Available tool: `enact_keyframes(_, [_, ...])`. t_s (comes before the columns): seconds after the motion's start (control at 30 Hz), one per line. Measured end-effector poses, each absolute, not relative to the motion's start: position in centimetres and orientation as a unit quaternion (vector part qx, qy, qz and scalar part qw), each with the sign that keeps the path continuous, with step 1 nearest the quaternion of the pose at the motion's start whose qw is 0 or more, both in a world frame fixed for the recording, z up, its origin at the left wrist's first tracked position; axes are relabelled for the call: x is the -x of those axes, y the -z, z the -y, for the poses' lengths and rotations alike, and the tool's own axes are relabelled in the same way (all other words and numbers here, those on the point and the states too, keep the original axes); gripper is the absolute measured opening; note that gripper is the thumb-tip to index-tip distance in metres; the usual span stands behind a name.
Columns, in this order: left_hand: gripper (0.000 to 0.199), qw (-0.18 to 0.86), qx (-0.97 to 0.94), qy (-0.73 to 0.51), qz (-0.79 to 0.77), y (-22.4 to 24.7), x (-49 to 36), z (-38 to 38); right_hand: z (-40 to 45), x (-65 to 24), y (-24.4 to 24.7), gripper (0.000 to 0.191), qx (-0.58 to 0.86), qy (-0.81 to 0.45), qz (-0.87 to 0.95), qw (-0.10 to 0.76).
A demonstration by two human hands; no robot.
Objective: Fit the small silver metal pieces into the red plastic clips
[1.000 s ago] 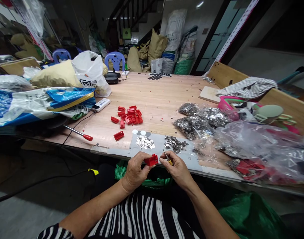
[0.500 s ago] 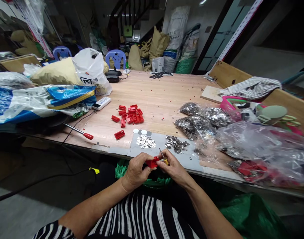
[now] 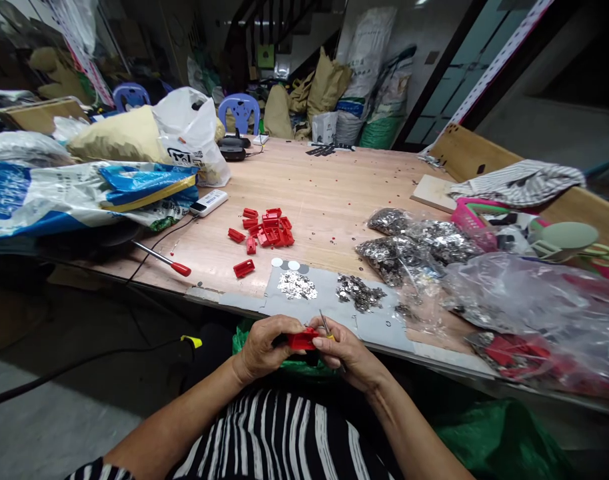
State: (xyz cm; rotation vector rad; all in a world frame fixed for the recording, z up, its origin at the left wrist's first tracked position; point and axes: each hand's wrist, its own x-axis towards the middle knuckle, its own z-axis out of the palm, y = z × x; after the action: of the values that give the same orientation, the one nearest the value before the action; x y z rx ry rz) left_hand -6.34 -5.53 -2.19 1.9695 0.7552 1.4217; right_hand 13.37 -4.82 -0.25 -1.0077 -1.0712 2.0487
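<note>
My left hand (image 3: 265,347) is closed on a small red plastic housing (image 3: 302,339), held just in front of the table edge. My right hand (image 3: 348,349) grips a slim metal-tipped tool with a yellow handle (image 3: 330,337), perhaps a small screwdriver, and its fingers touch the right end of the housing. Beyond the hands, a pile of shiny flat metal pieces (image 3: 297,285) and a pile of darker metal pieces (image 3: 360,293) lie on a grey sheet (image 3: 279,308). More red housings (image 3: 270,235) are heaped further back, with one lying nearer.
Clear bags of metal parts (image 3: 392,257) and a pink basket (image 3: 472,217) crowd the right side. On the left lie large plastic sacks (image 3: 149,190), a white power bank-like box (image 3: 209,203) and a red-tipped lever (image 3: 180,269). A green bag (image 3: 504,433) is below the table, right.
The red housing has turned so a longer side shows, and both hands sit slightly lower. The view has shifted a little, moving the table's things rightward in the picture.
</note>
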Motion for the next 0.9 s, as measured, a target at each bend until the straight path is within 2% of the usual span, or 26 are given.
enact_keyframes(0.13, [0.026,0.312,-0.681,-0.54,-0.383,2.8,6.9,5.6,3.0,-13.0,-0.5,0.039,0.422,-0.693,0.521,0.264])
enact_keyframes(0.23, [0.027,0.315,-0.624,-0.53,-0.48,3.1,7.3,5.5,1.0,-12.7,-0.8,0.024,0.517,-0.469,0.665,0.266])
enact_keyframes(0.33, [0.028,0.313,-0.597,-0.525,-0.521,3.1,7.7,5.4,-0.4,-11.9,-0.5,0.012,0.565,-0.243,0.764,0.196])
enact_keyframes(0.47, [0.025,0.266,-0.613,-0.518,-0.533,2.9,8.1,5.3,-1.0,-10.3,0.2,0.013,0.601,-0.098,0.785,0.116])
enact_keyframes(0.57, [0.025,0.221,-0.632,-0.509,-0.541,2.7,8.1,5.3,-1.3,-9.4,0.5,0.014,0.616,-0.067,0.779,0.098])
enact_keyframes(0.7, [0.025,0.196,-0.642,-0.505,-0.542,2.7,8.1,5.1,-1.8,-9.2,0.6,0.011,0.617,-0.092,0.776,0.094])
enact_keyframes(0.9, [0.024,0.204,-0.641,-0.505,-0.54,2.6,8.0,4.9,-1.7,-10.0,0.1,0.011,0.596,-0.152,0.773,0.151])
